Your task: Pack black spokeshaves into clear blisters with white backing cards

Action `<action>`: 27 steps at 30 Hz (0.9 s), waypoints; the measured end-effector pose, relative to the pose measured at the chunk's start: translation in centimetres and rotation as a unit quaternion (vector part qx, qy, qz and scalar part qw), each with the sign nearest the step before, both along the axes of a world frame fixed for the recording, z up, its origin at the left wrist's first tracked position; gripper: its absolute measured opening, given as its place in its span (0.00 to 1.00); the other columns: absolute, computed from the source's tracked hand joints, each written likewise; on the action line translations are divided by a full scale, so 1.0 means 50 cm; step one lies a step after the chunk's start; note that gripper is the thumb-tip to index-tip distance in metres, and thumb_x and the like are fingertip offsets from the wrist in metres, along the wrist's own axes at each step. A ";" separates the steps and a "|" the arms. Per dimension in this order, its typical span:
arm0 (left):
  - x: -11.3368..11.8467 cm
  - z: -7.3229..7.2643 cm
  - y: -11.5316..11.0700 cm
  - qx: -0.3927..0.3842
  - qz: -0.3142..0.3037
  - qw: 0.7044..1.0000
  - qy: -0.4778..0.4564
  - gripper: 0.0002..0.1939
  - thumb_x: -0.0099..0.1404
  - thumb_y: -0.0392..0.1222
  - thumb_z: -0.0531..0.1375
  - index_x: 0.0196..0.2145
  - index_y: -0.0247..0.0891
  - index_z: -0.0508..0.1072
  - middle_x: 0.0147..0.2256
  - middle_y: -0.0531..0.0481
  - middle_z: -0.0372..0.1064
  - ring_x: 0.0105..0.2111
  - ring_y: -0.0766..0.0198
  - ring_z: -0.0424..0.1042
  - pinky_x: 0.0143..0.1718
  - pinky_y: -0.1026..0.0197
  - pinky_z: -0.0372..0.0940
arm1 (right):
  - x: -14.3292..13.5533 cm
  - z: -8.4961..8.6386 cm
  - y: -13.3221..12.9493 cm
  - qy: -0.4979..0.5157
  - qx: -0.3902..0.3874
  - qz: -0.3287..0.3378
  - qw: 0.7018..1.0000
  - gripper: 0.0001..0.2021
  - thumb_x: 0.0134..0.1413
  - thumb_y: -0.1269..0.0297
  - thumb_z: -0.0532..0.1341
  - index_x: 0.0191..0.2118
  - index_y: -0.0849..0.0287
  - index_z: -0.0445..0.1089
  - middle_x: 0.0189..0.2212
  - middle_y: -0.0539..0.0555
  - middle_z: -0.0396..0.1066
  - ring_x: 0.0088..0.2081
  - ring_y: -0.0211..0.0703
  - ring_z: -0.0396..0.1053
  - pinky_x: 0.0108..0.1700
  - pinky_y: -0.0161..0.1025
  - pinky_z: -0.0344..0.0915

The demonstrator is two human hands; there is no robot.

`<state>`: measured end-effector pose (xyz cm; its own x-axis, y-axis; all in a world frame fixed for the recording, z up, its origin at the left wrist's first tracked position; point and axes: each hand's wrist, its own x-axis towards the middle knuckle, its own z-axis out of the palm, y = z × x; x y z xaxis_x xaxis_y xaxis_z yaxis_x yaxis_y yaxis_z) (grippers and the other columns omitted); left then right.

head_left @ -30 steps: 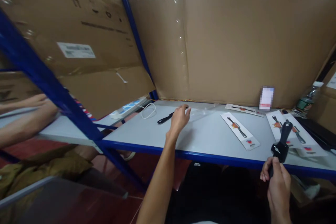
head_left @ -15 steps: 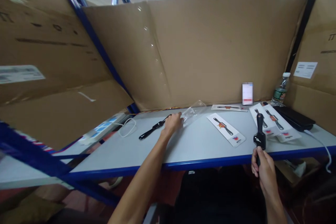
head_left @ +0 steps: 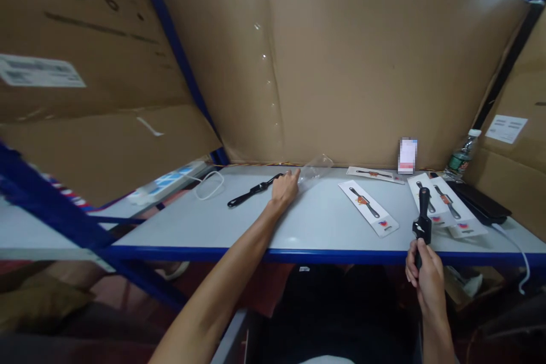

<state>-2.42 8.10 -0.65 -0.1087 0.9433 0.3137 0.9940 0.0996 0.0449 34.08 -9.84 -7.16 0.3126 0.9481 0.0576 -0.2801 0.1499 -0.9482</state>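
Observation:
My left hand (head_left: pixel 285 189) reaches to the back middle of the table, at the near end of a clear plastic sleeve (head_left: pixel 316 173). Its fingers partly cover that end, so the hold is hard to make out. Just left of this hand lies a black two-handled tool (head_left: pixel 255 189), its far tip by the fingers. On the right, my right hand (head_left: pixel 425 267) is wrapped round the lower handle of another black tool (head_left: pixel 423 213), held upright over the table's front edge. Between the hands, a printed card (head_left: pixel 369 208) lies flat on the table.
Two more cards (head_left: pixel 458 207) overlap at the right, and one card (head_left: pixel 375 174) lies at the back. A phone (head_left: pixel 407 156) leans upright near a water bottle (head_left: pixel 463 156). A black case (head_left: pixel 482 203), a power strip (head_left: pixel 170 183) and cardboard walls (head_left: pixel 362 79) surround the table (head_left: pixel 205 230).
The view has shifted a little. My left hand has moved slightly right, away from the lying tool and along the clear sleeve. My right hand still holds its tool upright.

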 end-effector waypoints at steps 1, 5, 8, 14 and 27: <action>0.000 -0.002 0.001 0.002 0.001 1.000 -0.004 0.20 0.71 0.33 0.48 0.57 0.36 0.68 0.50 0.32 0.72 0.46 0.45 0.75 0.46 0.49 0.66 | 0.001 0.000 0.000 -0.001 -0.001 -0.001 1.000 0.26 0.54 0.36 0.65 0.29 0.57 0.63 0.12 0.39 0.51 0.11 0.28 0.47 0.13 0.28 0.46; 0.005 -0.003 0.002 0.016 0.004 1.000 -0.022 0.18 0.70 0.34 0.51 0.54 0.31 0.70 0.52 0.29 0.71 0.53 0.42 0.71 0.50 0.48 0.65 | 0.001 0.001 0.002 -0.006 0.000 -0.002 1.000 0.26 0.55 0.36 0.65 0.30 0.57 0.63 0.12 0.39 0.51 0.11 0.28 0.47 0.13 0.28 0.46; 0.010 -0.001 0.001 0.023 0.011 0.999 -0.045 0.17 0.69 0.35 0.54 0.53 0.29 0.71 0.54 0.28 0.69 0.57 0.42 0.68 0.54 0.49 0.62 | -0.001 0.005 0.002 -0.003 0.001 -0.004 1.000 0.26 0.54 0.36 0.66 0.30 0.57 0.64 0.12 0.39 0.51 0.11 0.28 0.47 0.13 0.27 0.46; 0.012 0.002 0.000 0.016 0.030 0.993 -0.117 0.17 0.65 0.32 0.57 0.52 0.28 0.72 0.53 0.26 0.71 0.56 0.42 0.70 0.52 0.51 0.63 | -0.002 0.007 0.004 0.005 0.005 -0.011 1.000 0.26 0.52 0.38 0.68 0.31 0.58 0.64 0.11 0.39 0.51 0.11 0.27 0.46 0.13 0.26 0.45; -0.015 0.040 -0.009 0.049 -0.005 0.932 -0.358 0.05 0.55 0.35 0.62 0.31 0.38 0.71 0.34 0.39 0.77 0.48 0.42 0.77 0.49 0.48 0.67 | -0.002 0.004 0.002 -0.005 0.000 -0.003 1.000 0.26 0.53 0.36 0.67 0.29 0.57 0.63 0.11 0.40 0.51 0.11 0.27 0.46 0.13 0.26 0.45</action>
